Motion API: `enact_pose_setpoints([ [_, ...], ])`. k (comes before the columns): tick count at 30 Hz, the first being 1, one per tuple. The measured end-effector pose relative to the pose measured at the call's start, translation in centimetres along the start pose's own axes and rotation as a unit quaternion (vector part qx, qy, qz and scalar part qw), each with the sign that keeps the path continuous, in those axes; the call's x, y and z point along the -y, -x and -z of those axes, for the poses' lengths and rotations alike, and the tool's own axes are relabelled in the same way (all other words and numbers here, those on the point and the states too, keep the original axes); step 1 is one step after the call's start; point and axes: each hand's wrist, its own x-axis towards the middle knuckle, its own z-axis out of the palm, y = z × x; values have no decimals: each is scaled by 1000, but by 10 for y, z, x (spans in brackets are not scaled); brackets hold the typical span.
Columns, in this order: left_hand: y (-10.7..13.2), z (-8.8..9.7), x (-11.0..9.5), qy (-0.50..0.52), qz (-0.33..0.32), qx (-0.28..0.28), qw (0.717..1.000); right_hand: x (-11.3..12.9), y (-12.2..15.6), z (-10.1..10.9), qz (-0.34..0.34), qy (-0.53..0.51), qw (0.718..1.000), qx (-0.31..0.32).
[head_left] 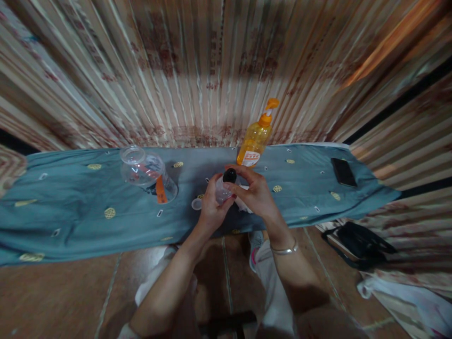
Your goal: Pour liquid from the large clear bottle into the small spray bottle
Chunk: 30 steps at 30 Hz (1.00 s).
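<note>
My left hand (pixel 213 205) is wrapped round a small clear bottle (pixel 221 192) with a black cap (pixel 230 175) on top. From the other side my right hand (pixel 257 190) closes in, thumb and fingers about the black cap and the bottle's upper part. A small round translucent lid (pixel 197 204) lies on the cloth just left of my left hand. Something white and crumpled, perhaps tissue (pixel 243 203), shows partly beneath my right hand. Behind the hands stands a pump bottle (pixel 251 143) of yellow liquid with an orange head.
A large clear plastic jar (pixel 141 174) with an orange label stands at the left on the blue-green tablecloth (pixel 88 230). Toward the right end lies a black phone (pixel 343 172). Curtains hang behind the table. A black bag (pixel 356 242) is on the floor at the right.
</note>
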Motion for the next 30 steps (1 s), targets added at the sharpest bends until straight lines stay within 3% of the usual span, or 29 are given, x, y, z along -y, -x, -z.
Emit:
enact_pose_setpoints([
  [4, 2, 0, 4, 3, -16, -2, 1000, 1, 0, -1, -6, 17, 1000, -23],
  [10, 0, 1, 2, -5, -6, 2, 1000, 2, 0, 3, 12, -8, 1000, 24],
  [16, 1, 0, 3, -2, -16, -3, 1000, 4, 1, -2, 0, 30, 999, -43],
  [22, 0, 1, 1, 1, -1, 6, 1000, 1, -1, 3, 17, -14, 999, 26],
  [27, 0, 0, 0, 14, -2, 0, 1000, 1, -1, -3, -9, 4, 1000, -26],
  [30, 1, 1, 2, 8, -7, -2, 1000, 2, 0, -2, -11, 16, 999, -26],
])
